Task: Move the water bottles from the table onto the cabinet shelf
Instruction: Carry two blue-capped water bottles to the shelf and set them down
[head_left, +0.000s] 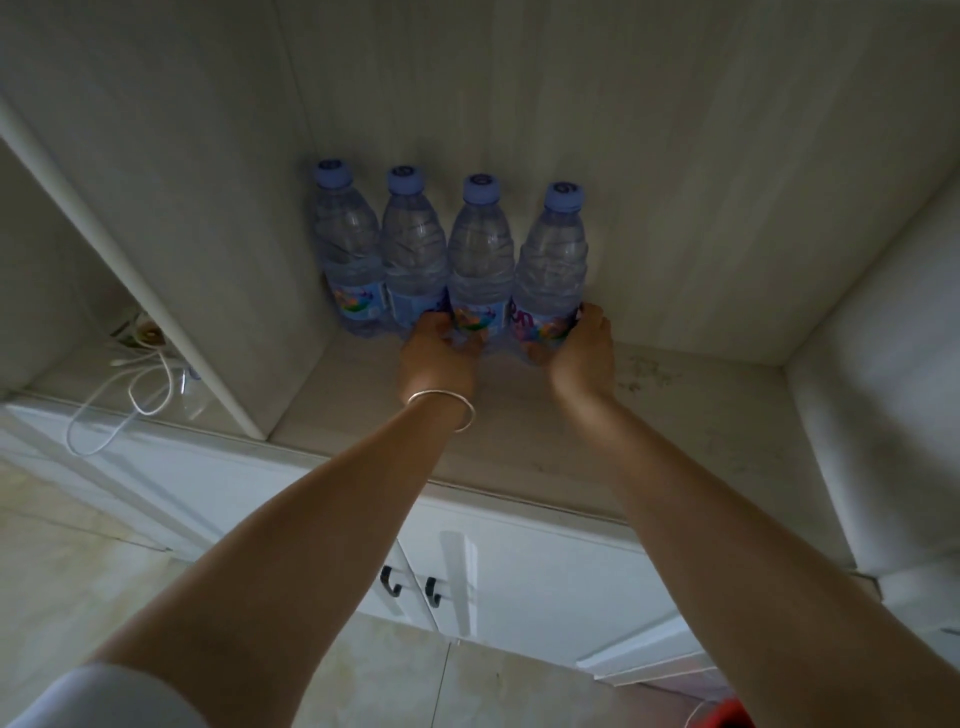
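Note:
Several clear water bottles with blue caps and colourful labels stand upright in a row at the back of the cabinet shelf (675, 415). My left hand (439, 358), with a silver bracelet on the wrist, grips the base of the third bottle (480, 260). My right hand (584, 353) grips the base of the rightmost bottle (553, 260). Both held bottles rest on the shelf, touching their neighbours. The two bottles on the left (410, 254) stand free of my hands.
A vertical divider (171, 322) bounds the compartment on the left; beyond it lie a white cable (140, 395) and a socket. The right wall (857, 364) closes the compartment. White cabinet doors with dark handles (410, 587) sit below the shelf.

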